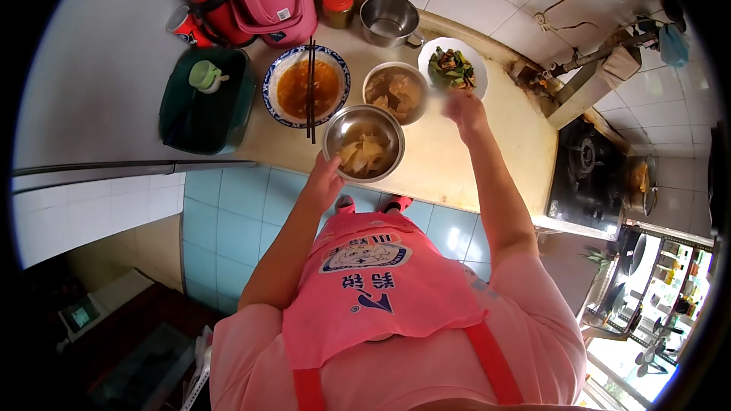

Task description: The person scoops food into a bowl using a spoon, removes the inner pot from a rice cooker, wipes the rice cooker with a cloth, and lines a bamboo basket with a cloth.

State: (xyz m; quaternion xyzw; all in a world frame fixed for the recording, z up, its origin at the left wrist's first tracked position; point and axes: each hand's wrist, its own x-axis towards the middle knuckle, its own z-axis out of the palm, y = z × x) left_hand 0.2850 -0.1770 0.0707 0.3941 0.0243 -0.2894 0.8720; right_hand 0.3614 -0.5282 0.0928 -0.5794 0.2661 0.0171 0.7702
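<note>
Plainly, left fingers (334, 167) clasp the nearest bowl (391, 138); right fingers (458, 100), arm (499, 186) outstretched, blur near the plate (476, 62), their grip unclear.

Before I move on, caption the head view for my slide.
Left hand holding a metal bowl, right hand at the edge of a plate of greens.

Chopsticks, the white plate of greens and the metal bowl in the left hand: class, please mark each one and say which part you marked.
Chopsticks (311, 91): head view, middle of the pair.
White plate (480, 68): head view, bare right rim.
Held metal bowl (391, 141): head view, inner wall.
</note>
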